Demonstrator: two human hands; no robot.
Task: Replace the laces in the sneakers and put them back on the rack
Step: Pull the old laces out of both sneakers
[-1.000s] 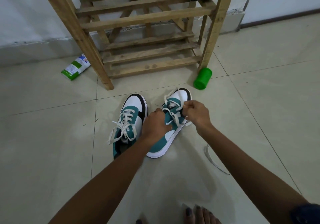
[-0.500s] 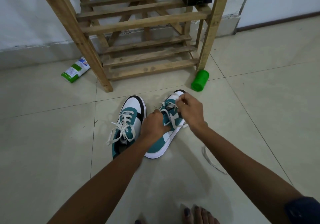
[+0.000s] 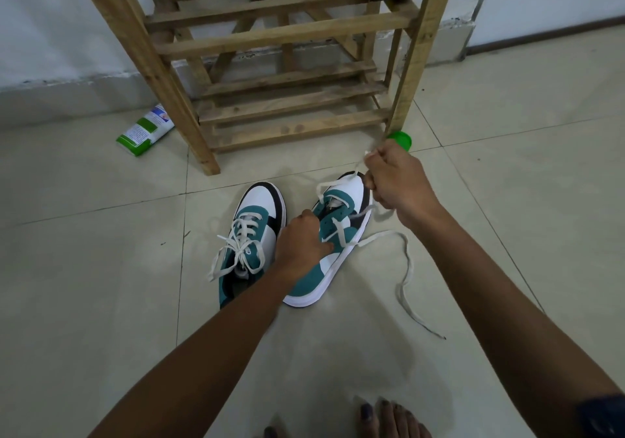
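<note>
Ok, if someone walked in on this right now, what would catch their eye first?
Probably the right hand, raised over the toe of the right sneaker and pulling its white lace out, while the left hand steadies that sneaker. Beside it sits the left sneaker, fully laced, and the wooden rack stands just behind.

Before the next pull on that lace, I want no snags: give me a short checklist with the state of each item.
1. Right hand grips the lace: ok.
2. Left hand steadies the right sneaker: ok.
3. Lace out of all eyelets: not ok, a stretch crosses the lower eyelets.
4. Loose end lies free on the floor, untangled: ok.
5. Left sneaker unlaced: not ok, tied in a bow.
6. Rack lower shelf free: ok.
</note>
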